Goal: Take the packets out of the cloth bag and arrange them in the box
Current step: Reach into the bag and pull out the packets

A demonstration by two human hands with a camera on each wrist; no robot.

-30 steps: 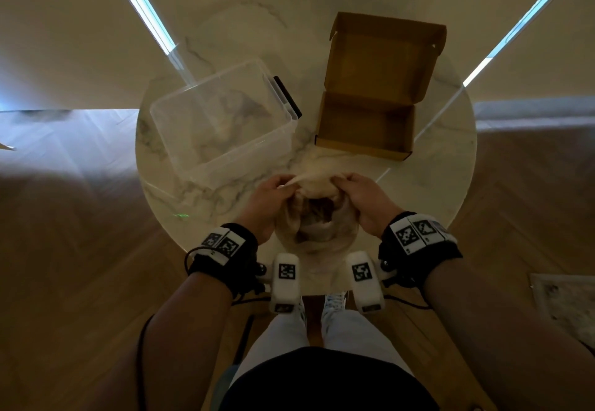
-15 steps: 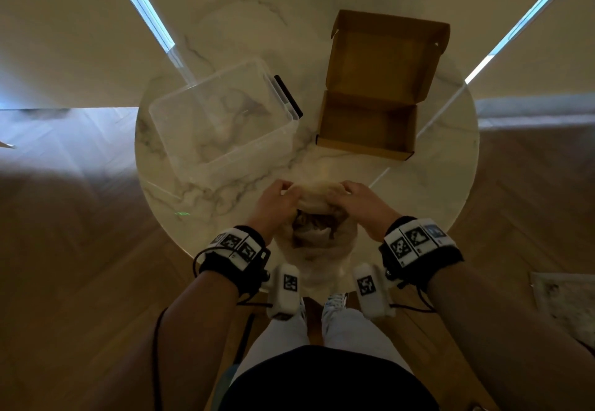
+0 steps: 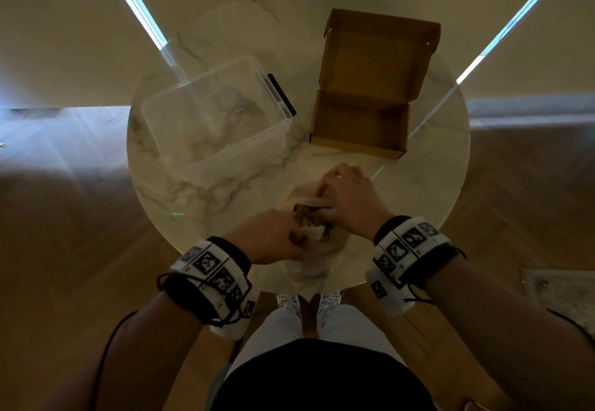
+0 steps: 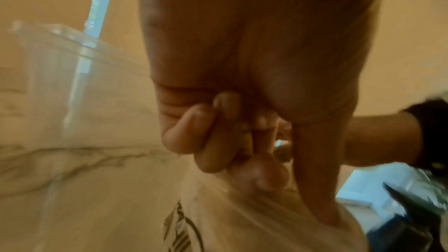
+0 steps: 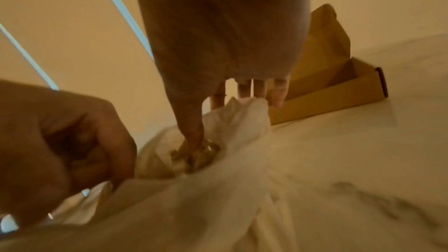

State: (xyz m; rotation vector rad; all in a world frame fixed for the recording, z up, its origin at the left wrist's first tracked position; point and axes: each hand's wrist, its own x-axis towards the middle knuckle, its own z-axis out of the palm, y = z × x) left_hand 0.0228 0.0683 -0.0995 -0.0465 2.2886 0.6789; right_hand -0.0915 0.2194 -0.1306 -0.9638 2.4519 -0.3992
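Note:
The cream cloth bag (image 3: pixel 317 257) lies crumpled at the near edge of the round marble table (image 3: pixel 425 185). My left hand (image 3: pixel 291 238) grips the near left side of its mouth in a fist; the left wrist view shows the curled fingers (image 4: pixel 208 141) bunched in the cloth (image 4: pixel 254 217). My right hand (image 3: pixel 325 200) pinches the far rim, thumb dipped into the mouth (image 5: pixel 194 137) and fingers (image 5: pixel 257 91) behind the cloth. Brownish packets (image 3: pixel 306 216) (image 5: pixel 201 153) show inside. The brown cardboard box (image 3: pixel 357 127) stands beyond the bag with its lid up and nothing in it.
A clear plastic tub (image 3: pixel 215 121) with a dark clip on its right rim sits at the back left of the table, also blurred in the left wrist view (image 4: pixel 72 60). The box (image 5: pixel 339 91) lies just beyond my right fingers. Wooden floor surrounds the table.
My right hand shifted from the bag's right side to its far rim. My left hand slid down toward the near left edge. The mouth now gapes and the packets show.

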